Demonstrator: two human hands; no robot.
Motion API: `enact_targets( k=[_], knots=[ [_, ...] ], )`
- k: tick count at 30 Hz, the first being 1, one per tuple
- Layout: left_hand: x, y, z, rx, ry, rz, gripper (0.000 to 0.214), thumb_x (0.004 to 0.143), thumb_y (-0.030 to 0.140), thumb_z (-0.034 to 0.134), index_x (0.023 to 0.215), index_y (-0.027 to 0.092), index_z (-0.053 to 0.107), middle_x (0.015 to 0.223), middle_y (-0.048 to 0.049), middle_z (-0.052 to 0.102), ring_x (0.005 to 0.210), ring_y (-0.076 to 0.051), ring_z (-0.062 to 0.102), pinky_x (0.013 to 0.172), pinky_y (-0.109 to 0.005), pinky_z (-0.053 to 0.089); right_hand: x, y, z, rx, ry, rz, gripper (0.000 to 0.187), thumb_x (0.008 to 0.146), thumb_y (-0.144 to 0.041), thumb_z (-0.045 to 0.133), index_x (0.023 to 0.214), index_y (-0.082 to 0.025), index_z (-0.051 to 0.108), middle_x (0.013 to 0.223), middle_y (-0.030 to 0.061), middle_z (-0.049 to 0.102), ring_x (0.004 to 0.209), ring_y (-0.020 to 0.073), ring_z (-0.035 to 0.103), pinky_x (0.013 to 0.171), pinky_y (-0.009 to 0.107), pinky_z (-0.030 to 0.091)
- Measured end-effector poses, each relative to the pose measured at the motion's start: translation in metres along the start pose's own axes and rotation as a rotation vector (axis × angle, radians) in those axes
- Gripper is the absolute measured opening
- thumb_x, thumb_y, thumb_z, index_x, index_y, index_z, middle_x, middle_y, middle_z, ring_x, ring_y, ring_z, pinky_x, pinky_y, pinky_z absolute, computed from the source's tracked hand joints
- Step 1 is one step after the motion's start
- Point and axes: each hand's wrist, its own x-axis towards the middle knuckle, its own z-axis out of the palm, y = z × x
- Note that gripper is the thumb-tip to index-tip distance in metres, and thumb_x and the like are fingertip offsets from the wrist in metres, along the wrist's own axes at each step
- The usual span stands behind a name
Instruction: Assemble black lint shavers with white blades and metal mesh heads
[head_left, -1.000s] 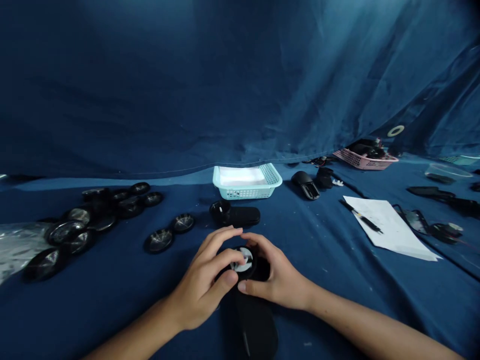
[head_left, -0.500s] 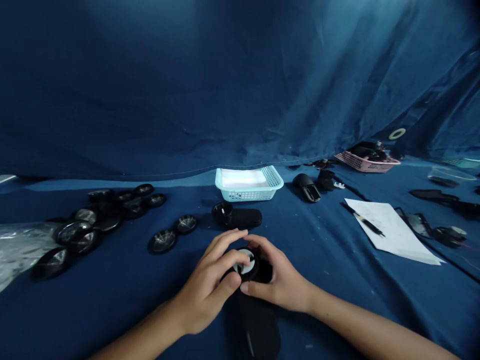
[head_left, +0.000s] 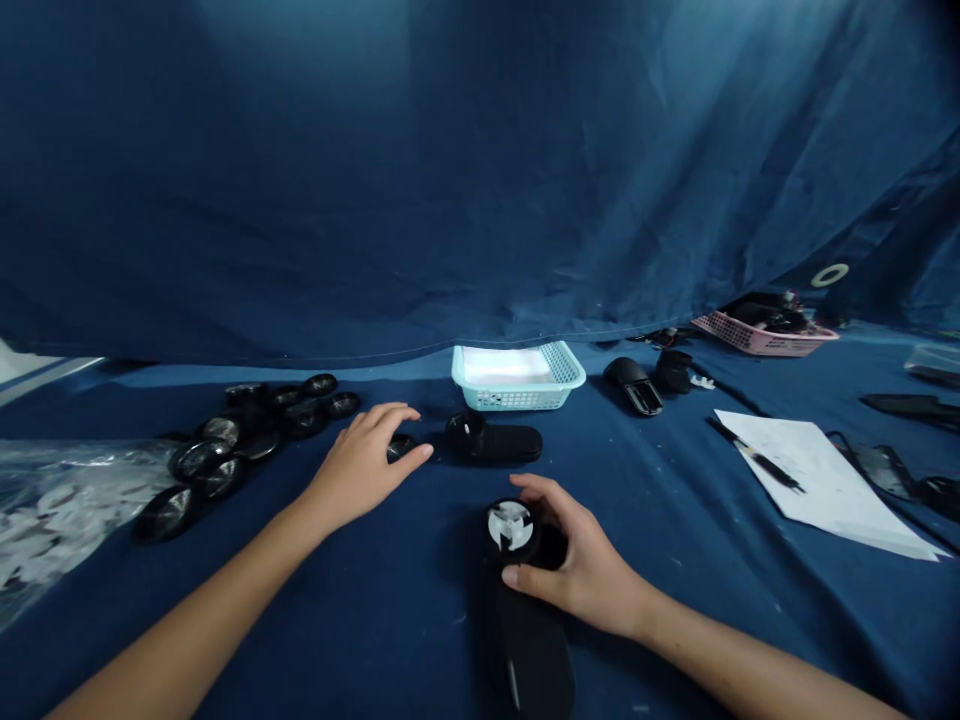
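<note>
My right hand [head_left: 581,567] is wrapped round the head of a long black device [head_left: 529,630] that lies on the blue cloth, its round end showing a white fan-like disc [head_left: 510,525]. My left hand [head_left: 360,465] reaches out to the left, palm down, fingers curled over a small round black cap [head_left: 400,447] with a shiny inside. Whether the fingers grip the cap I cannot make out. A second long black device [head_left: 495,441] lies just beyond, between the hands and the basket.
Several more round black caps [head_left: 247,435] lie at the left beside a clear plastic bag [head_left: 52,505]. A pale green basket [head_left: 517,377] sits at the back centre, a pink basket [head_left: 765,335] far right. White paper [head_left: 817,480] with a pen [head_left: 754,455] lies right. Blue cloth hangs behind.
My left hand left the device's round end and moved up and left onto a round black cap. My right hand stays on the device. The view shifted slightly.
</note>
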Motion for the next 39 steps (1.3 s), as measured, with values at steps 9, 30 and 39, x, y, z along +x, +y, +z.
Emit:
enact_targets(
  k=[9, 30, 39],
  knots=[
    [-0.006, -0.027, 0.013, 0.064, -0.160, 0.045, 0.057, 0.087, 0.046, 0.057, 0.139, 0.027, 0.047, 0.127, -0.0110, 0.062, 0.117, -0.035, 0.055, 0.100, -0.055, 0.038, 0.005, 0.000, 0.002, -0.026, 0.042, -0.020, 0.072, 0.070, -0.032, 0.082, 0.132, -0.028, 0.046, 0.120, 0.0057, 0.056, 0.110, 0.0247, 0.056, 0.094, 0.040, 0.046],
    [-0.076, 0.072, 0.006, -0.782, 0.228, 0.051, 0.030, 0.076, 0.029, 0.074, 0.069, 0.018, 0.048, 0.118, -0.0123, 0.058, 0.120, -0.027, 0.055, 0.098, -0.043, 0.048, 0.018, -0.005, 0.046, 0.106, 0.037, -0.120, 0.088, 0.072, -0.029, 0.079, 0.144, -0.025, 0.029, 0.113, 0.0060, 0.065, 0.101, 0.0224, 0.064, 0.092, 0.041, 0.049],
    [-0.079, 0.068, 0.023, -0.827, 0.108, -0.007, 0.021, 0.080, 0.023, 0.071, 0.085, 0.020, 0.051, 0.122, -0.0089, 0.062, 0.106, -0.022, 0.062, 0.092, -0.038, 0.050, 0.012, -0.016, 0.048, 0.111, -0.046, -0.154, 0.072, 0.077, -0.023, 0.075, 0.139, -0.028, 0.038, 0.128, 0.0061, 0.063, 0.117, 0.0226, 0.060, 0.100, 0.041, 0.046]
  ],
)
